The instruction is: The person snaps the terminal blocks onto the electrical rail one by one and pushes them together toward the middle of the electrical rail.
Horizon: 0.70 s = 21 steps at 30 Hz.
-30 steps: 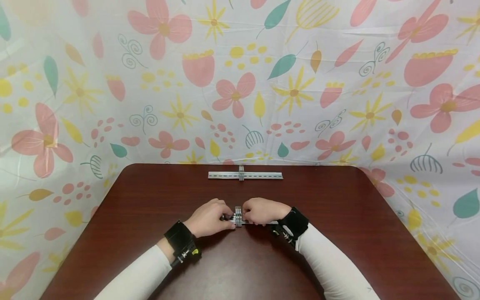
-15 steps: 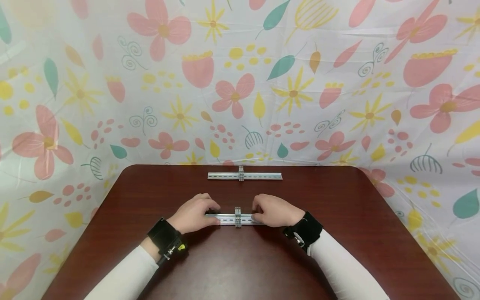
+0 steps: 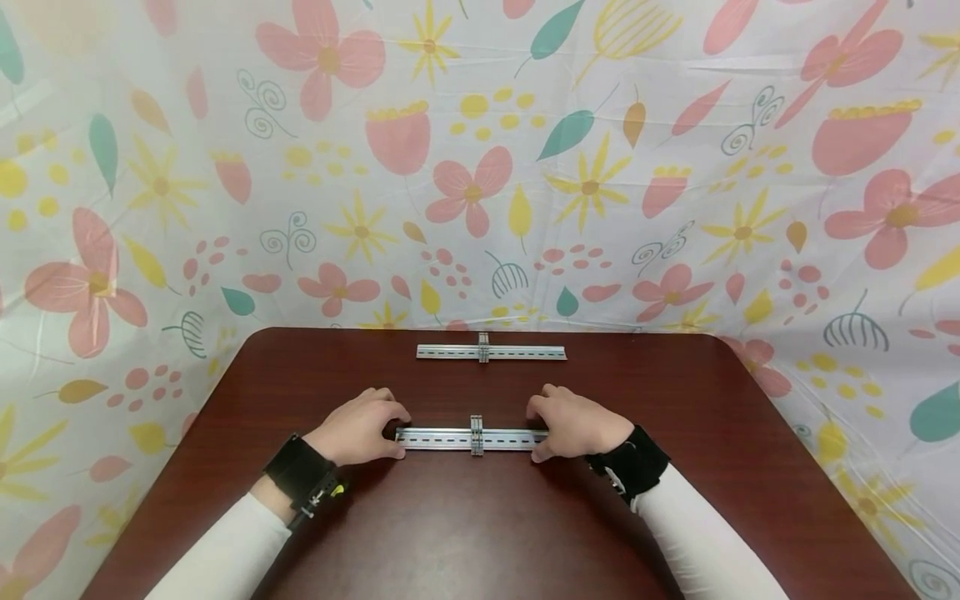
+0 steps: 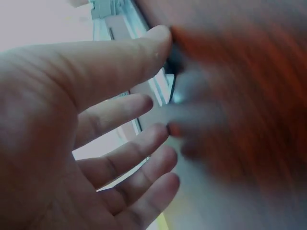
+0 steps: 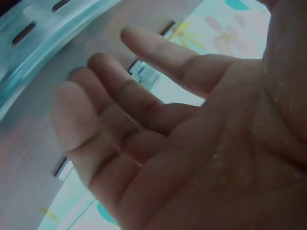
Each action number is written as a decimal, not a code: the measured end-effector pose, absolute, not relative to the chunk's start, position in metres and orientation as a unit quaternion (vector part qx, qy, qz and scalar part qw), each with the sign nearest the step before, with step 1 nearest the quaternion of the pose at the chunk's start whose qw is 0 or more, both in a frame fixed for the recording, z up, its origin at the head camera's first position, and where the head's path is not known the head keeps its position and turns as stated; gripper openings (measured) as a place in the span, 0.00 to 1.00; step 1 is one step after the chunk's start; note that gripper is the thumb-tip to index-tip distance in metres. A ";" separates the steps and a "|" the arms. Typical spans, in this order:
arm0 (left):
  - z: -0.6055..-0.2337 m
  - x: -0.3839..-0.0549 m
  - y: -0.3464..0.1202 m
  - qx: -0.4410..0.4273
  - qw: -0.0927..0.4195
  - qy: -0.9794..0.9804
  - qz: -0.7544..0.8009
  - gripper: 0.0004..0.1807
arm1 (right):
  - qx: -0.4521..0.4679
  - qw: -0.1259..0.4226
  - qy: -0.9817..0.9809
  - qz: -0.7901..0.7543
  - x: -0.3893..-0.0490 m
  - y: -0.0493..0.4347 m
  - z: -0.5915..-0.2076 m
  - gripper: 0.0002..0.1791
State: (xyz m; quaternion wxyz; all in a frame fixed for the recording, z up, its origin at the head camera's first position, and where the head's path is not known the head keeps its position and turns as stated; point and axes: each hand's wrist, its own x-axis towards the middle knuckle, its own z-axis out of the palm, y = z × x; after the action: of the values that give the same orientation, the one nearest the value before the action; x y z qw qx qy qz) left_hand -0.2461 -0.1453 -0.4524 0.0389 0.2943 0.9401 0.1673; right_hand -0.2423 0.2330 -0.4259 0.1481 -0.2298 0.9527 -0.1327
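A slotted metal DIN rail lies lengthwise across the table, with a small stack of narrow grey blocks clipped upright near its middle. My left hand is at the rail's left end, thumb and fingers spread apart in a loose curve. In the left wrist view the rail's cut end shows just past the thumb. At the opposite end, my right hand overlaps the rail's tip. Its relaxed fingers show nothing between them in the right wrist view, where the slotted rail runs beyond the fingertips.
Farther back, a second slotted rail with similar blocks lies parallel, close to the far edge of the dark red-brown table. A flower-printed curtain hangs behind and along both sides.
Both hands have moved outward from the blocks at the middle to the rail's two ends, the left leftward and the right rightward. The rail and blocks are uncovered and stay in place.
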 end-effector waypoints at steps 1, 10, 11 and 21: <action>-0.451 -0.246 -0.147 0.291 0.045 0.941 0.167 0.23 | -0.223 0.153 0.954 -0.129 -0.242 0.234 -0.426 0.27; -0.450 -0.249 -0.149 0.299 0.051 0.938 0.171 0.16 | -0.190 0.156 0.966 -0.083 -0.243 0.237 -0.426 0.22; -0.450 -0.249 -0.149 0.303 0.049 0.937 0.169 0.15 | -0.187 0.157 0.966 -0.082 -0.244 0.237 -0.426 0.21; -0.458 -0.262 -0.147 0.304 0.034 0.934 0.182 0.13 | -0.179 0.139 0.970 -0.087 -0.256 0.249 -0.431 0.16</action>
State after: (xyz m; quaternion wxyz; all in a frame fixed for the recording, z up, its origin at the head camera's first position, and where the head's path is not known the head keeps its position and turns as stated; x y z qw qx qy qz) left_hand -0.2618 -0.1465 -0.4578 0.0340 0.3041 0.9345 0.1821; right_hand -0.2560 0.2489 -0.4312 0.1394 -0.1790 0.9701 -0.0867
